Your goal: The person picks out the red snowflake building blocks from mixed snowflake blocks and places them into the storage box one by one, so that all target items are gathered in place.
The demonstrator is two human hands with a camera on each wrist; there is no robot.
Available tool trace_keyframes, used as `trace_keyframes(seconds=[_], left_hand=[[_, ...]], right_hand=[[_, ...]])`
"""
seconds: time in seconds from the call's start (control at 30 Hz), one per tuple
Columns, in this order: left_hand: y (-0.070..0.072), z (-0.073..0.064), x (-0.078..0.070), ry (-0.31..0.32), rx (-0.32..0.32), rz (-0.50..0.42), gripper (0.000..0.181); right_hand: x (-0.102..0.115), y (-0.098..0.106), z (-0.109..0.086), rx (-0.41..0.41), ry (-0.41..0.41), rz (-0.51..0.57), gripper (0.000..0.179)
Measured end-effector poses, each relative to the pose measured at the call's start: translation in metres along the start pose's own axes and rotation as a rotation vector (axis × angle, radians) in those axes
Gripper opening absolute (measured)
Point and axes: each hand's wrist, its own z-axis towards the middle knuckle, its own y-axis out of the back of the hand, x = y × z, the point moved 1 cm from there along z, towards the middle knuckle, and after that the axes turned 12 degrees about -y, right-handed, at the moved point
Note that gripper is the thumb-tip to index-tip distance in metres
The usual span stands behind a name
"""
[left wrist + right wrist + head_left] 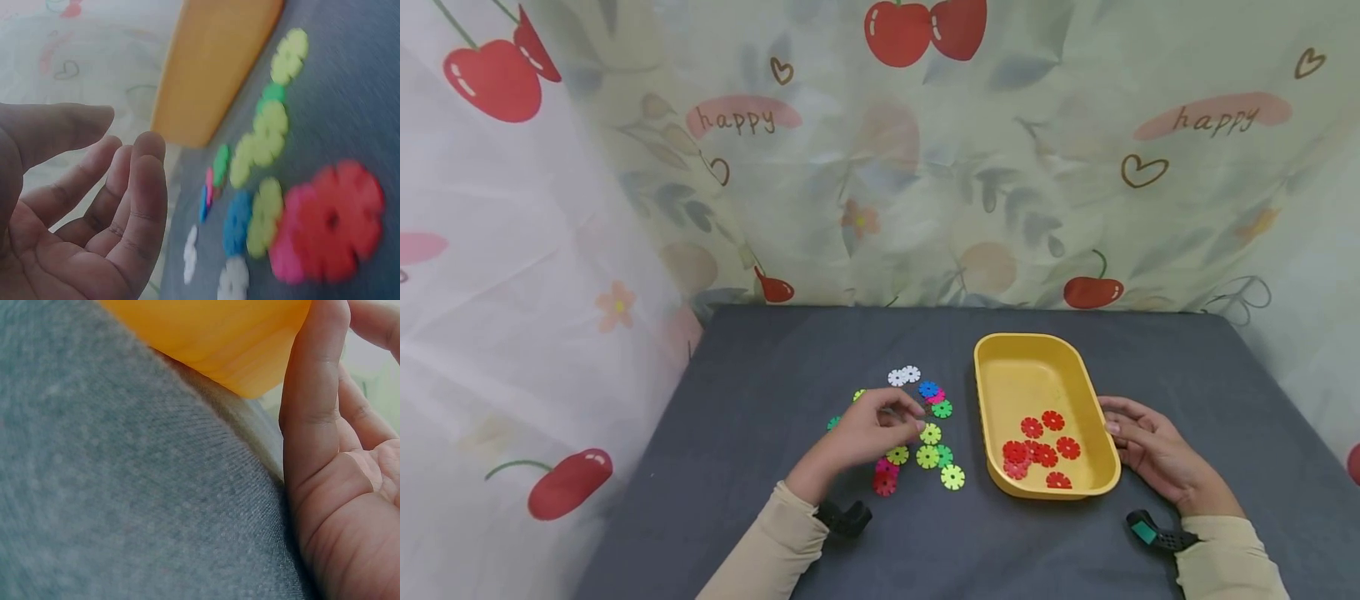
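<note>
My left hand (872,429) hovers over a scatter of notched, flower-shaped plastic discs. In the left wrist view, its thumb and loosely bent fingers stand apart with nothing between them. Around it lie yellow-green discs (952,477), a green disc (942,409), a blue disc (928,389) and white discs (911,373). A red disc (340,222) overlaps a pink one (290,240) close to the left wrist. My right hand (1165,454) rests its fingers against the outer right side of a yellow tray (1030,379). Several red discs (1068,447) lie inside the tray's near half.
A dark grey cloth (760,367) covers the table. Behind it hangs a curtain (820,242) printed with cherries and hearts, reaching round the left side. Black bands (847,518) sit at both wrists. Part of the disc group is hidden under my left hand.
</note>
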Motion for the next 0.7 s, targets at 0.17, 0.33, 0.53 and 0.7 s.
trace_keyframes(seconds=[0.17,0.33,0.53,0.7], left_hand=[[0.013,-0.013,0.008,0.015,-0.003,0.078,0.022],[0.024,-0.026,0.016,0.037,0.018,0.166,0.025],[0.029,-0.036,0.023,0.049,0.076,0.226,0.025],[0.028,-0.04,0.023,0.087,0.097,0.217,0.033]], right_hand=[[0.0,0.001,-0.001,-0.008,-0.016,0.0,0.04],[0.0,0.001,0.0,-0.021,-0.014,-0.004,0.039],[0.0,0.001,0.0,-0.027,-0.026,0.01,0.038],[-0.001,0.002,0.001,-0.035,-0.03,0.007,0.039]])
